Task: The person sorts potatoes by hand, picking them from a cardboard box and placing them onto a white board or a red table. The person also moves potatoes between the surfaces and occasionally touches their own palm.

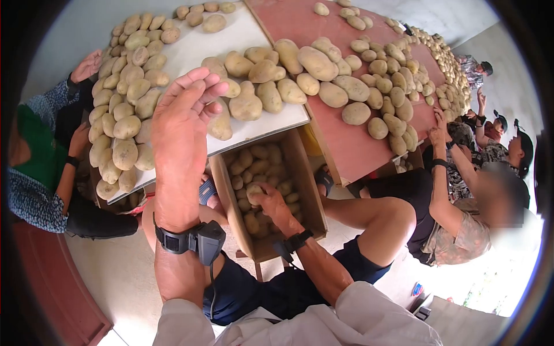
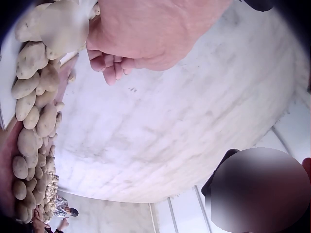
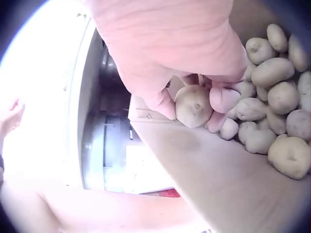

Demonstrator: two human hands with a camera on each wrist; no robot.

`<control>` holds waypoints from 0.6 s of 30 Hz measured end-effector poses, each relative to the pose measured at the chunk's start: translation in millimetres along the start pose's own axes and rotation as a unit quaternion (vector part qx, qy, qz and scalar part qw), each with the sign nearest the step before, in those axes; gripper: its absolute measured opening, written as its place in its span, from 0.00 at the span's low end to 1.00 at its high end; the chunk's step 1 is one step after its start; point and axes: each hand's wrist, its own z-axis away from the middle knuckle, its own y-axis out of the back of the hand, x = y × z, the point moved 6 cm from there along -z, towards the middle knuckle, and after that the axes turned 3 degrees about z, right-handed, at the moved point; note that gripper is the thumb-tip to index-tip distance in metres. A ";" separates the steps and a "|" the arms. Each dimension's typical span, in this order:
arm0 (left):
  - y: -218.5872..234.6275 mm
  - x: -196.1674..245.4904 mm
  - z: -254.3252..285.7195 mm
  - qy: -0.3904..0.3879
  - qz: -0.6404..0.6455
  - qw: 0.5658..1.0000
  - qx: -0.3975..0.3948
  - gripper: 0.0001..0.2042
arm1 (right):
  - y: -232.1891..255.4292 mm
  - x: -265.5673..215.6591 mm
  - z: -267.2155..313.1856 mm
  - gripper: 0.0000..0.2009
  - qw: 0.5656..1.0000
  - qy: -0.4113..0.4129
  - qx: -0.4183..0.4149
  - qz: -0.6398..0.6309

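Observation:
A potato [image 3: 193, 106] is pinched between the thumb and fingers of the right hand [image 1: 276, 209], inside a cardboard box [image 1: 317, 216] between the person's legs. More potatoes [image 3: 283, 97] lie in the box beside that hand. The left hand [image 1: 183, 106] is raised over the near edge of the white tabletop [image 1: 236, 130], its fingers loosely bent and holding nothing. In the head view it overlaps the potatoes [image 1: 246, 104] on the table. The left wrist view shows the same hand [image 2: 146, 36] against a pale wall.
Potatoes [image 1: 124, 127] are heaped along the left side of the white tabletop, and more [image 1: 356, 113] lie on the red tabletop [image 1: 346, 150]. One seated person [image 1: 43, 155] is at the left; several others sit at the right, one with an arm [image 1: 444, 190] by the red tabletop.

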 end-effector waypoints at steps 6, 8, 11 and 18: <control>-0.4 -3.2 -2.9 0.005 -0.002 1.000 -0.008 0.17 | 34.9 -64.4 47.0 0.25 0.988 0.151 0.030 0.023; -0.5 -3.6 -3.5 0.005 -0.003 1.000 -0.006 0.17 | 51.9 -88.5 63.5 0.24 0.980 0.193 0.046 0.026; 1.1 -4.4 -4.9 0.005 -0.001 1.000 -0.004 0.16 | 85.1 -123.9 78.4 0.24 0.964 0.238 0.102 0.067; -2.3 -6.4 -4.7 0.011 -0.012 1.000 -0.004 0.16 | 171.1 -224.4 79.4 0.24 0.913 0.285 0.265 0.124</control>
